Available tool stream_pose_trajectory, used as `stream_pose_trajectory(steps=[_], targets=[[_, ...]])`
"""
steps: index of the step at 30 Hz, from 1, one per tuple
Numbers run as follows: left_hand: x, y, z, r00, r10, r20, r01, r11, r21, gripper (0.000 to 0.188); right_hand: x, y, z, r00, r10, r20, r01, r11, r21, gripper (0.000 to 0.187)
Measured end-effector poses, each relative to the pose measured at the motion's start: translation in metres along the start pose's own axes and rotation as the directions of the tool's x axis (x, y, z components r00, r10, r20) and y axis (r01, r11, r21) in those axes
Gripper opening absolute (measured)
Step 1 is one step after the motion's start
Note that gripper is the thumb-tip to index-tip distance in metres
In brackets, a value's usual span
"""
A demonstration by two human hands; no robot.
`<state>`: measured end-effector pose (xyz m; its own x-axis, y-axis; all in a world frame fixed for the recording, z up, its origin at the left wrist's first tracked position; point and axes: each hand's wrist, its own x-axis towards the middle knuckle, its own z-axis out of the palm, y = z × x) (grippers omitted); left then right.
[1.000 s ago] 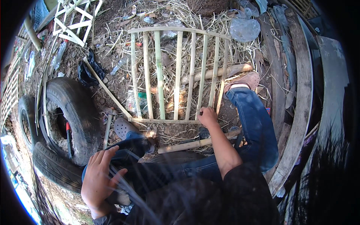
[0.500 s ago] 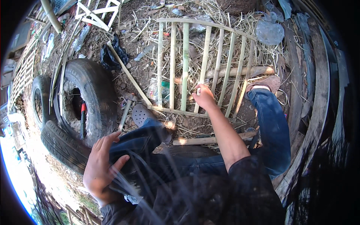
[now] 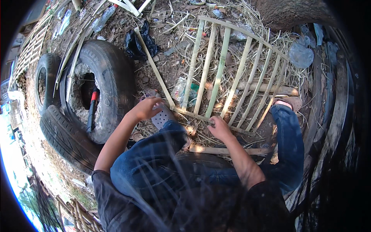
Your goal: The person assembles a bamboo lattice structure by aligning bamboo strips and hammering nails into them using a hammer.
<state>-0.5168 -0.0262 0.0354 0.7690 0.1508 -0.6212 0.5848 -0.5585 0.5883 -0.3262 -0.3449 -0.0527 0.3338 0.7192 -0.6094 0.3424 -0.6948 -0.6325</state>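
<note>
A slatted bamboo frame (image 3: 220, 75) lies in front of me, its several pale slats joined by a far rail and a near rail. My right hand (image 3: 221, 129) is closed at the near rail, with fingertips on the bamboo by the foot of a slat. To the left, my left hand (image 3: 146, 109) hangs above my shoe, fingers apart and loosely bent, holding nothing. Closest to it is the frame's near left corner, where a loose-looking bamboo strip (image 3: 154, 69) slants away to the far left.
Old tyres (image 3: 116, 73) stand at the left, one packed with concrete and holding a red-and-black tool (image 3: 92, 108). A bamboo pole (image 3: 266, 88) lies under the frame, and another pole (image 3: 232, 150) lies nearer me. A black plastic bag (image 3: 148, 42), a tree trunk (image 3: 293, 13) and boards (image 3: 328, 116) surround the area.
My right hand has moved from a middle slat down to the near rail. My left hand has come forward and right, towards the frame's corner. The view has shifted, and the frame appears more tilted.
</note>
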Motion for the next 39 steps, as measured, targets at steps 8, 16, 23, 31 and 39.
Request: stream_pose_trajectory(steps=[8,16,23,31,39], targets=[[0.079,-0.062,0.041,0.939,0.34,-0.06,-0.186,0.646,0.741,0.045,-0.001,0.008,-0.025,0.994,0.017,0.106,-0.007,0.995,-0.095,0.034],[0.096,-0.044,0.013,0.879,-0.127,-0.46,0.341,0.842,0.419,0.072,0.021,-0.008,-0.046,0.996,0.05,0.077,-0.045,0.997,-0.069,0.035],[0.115,-0.046,0.02,0.759,-0.449,-0.472,0.049,0.762,-0.645,0.092,0.026,-0.011,-0.026,0.993,0.006,0.119,-0.006,1.0,-0.002,0.032],[0.126,-0.057,0.02,0.923,-0.169,-0.345,-0.22,0.505,-0.835,0.064,0.029,-0.001,-0.024,0.982,0.06,0.181,-0.059,0.998,-0.011,0.033],[0.039,-0.089,0.055,0.789,-0.315,-0.528,0.081,0.904,-0.419,0.023,0.03,-0.005,-0.028,0.988,0.044,0.147,-0.052,0.997,0.054,0.028]])
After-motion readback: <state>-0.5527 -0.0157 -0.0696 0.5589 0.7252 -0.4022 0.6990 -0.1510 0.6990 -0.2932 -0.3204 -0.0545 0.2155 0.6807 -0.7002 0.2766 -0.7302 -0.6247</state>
